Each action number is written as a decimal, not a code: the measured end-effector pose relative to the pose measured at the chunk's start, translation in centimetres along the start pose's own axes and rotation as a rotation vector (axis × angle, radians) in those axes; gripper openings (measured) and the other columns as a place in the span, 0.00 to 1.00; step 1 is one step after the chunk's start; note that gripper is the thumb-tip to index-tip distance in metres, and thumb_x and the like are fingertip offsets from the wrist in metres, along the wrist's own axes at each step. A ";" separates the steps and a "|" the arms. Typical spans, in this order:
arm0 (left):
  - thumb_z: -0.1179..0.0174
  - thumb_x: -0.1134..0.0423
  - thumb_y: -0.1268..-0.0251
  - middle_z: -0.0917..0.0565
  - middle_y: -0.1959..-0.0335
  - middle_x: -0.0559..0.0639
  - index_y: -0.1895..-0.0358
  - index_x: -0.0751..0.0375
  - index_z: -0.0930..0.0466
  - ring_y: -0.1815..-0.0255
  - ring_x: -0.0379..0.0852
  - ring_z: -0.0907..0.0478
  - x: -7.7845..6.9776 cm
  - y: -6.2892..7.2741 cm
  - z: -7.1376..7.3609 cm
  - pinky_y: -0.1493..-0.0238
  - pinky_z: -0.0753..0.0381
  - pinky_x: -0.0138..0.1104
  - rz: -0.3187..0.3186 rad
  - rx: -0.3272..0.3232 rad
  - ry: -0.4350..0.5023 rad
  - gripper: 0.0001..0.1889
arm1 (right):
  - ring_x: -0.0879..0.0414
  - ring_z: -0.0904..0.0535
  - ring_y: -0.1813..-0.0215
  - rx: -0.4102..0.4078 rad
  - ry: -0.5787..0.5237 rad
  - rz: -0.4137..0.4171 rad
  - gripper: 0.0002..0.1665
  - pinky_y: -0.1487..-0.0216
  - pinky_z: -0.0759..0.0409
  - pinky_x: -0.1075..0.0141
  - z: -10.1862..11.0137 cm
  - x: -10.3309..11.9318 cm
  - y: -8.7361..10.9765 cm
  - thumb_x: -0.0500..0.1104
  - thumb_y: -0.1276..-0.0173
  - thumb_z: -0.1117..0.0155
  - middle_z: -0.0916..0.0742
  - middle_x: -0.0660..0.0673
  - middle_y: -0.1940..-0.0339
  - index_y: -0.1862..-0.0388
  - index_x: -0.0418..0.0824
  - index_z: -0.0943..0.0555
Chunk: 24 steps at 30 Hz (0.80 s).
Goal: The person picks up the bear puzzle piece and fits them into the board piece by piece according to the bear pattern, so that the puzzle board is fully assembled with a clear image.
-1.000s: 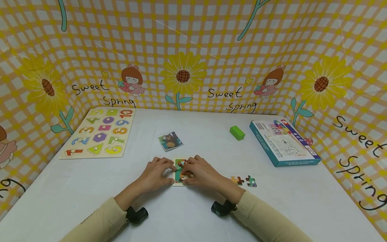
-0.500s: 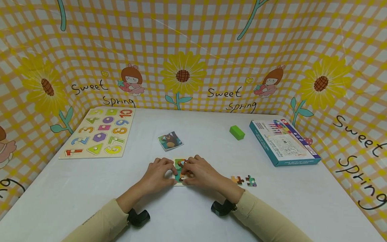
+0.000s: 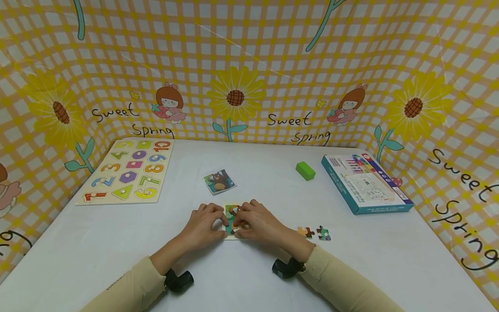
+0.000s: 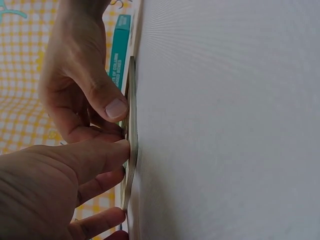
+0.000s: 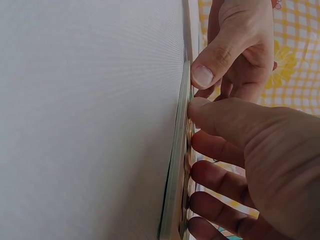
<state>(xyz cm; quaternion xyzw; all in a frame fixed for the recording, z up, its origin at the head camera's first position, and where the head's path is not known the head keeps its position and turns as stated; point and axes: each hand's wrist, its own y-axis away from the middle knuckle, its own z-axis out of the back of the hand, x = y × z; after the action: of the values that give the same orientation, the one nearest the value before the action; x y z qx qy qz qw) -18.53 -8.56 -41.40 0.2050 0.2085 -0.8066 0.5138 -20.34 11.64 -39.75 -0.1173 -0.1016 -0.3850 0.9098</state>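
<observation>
A small puzzle board (image 3: pixel 232 209) with a light frame and a green-and-brown picture lies on the white table between my two hands. My left hand (image 3: pixel 202 224) rests its thumb and fingertips along the left side of the board. From the right, my right hand (image 3: pixel 259 222) covers much of the board, its spread fingertips pressing on the puzzle pieces. In the left wrist view, the left thumb touches the edge of the board (image 4: pixel 132 115). The right wrist view shows the right fingertips lined up along the top of the board (image 5: pixel 176 170).
Two loose puzzle pieces, one orange-brown (image 3: pixel 306 232) and one green (image 3: pixel 324 233), lie beside my right wrist. Behind the board is a bear picture card (image 3: pixel 220 181). Farther out are a green block (image 3: pixel 306 171), a flat teal-edged box (image 3: pixel 366 184) and a number-and-shape board (image 3: pixel 128 173).
My left hand has shifted very slightly right, its fingers a little farther over the puzzle board. My right hand holds nearly the same position.
</observation>
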 end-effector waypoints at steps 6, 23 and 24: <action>0.30 0.58 0.51 0.23 0.47 0.50 0.69 0.47 0.20 0.46 0.52 0.32 0.0 0.0 0.0 0.48 0.36 0.48 0.006 -0.001 0.002 0.08 | 0.59 0.36 0.63 -0.009 0.010 0.012 0.11 0.61 0.39 0.69 -0.2 -0.1 -0.1 0.50 0.46 0.28 0.22 0.52 0.69 0.66 0.49 0.16; 0.30 0.57 0.51 0.23 0.45 0.50 0.69 0.46 0.20 0.45 0.52 0.32 0.2 0.0 -0.1 0.48 0.36 0.48 0.008 0.003 0.004 0.08 | 0.60 0.34 0.62 -0.062 -0.006 -0.023 0.08 0.59 0.35 0.67 1.0 -0.3 0.8 0.47 0.46 0.29 0.20 0.52 0.67 0.66 0.49 0.16; 0.30 0.57 0.51 0.23 0.45 0.50 0.68 0.46 0.20 0.45 0.52 0.32 0.2 0.0 -0.1 0.49 0.36 0.48 0.008 0.004 0.004 0.08 | 0.59 0.34 0.61 -0.063 -0.011 -0.034 0.08 0.58 0.34 0.67 1.2 -0.4 0.9 0.47 0.46 0.29 0.20 0.52 0.66 0.67 0.49 0.15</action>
<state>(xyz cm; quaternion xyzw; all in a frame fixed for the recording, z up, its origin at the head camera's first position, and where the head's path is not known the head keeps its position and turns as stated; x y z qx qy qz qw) -18.62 -8.66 -41.57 0.2084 0.2072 -0.8043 0.5164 -20.04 12.86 -38.84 -0.1463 -0.0965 -0.4030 0.8983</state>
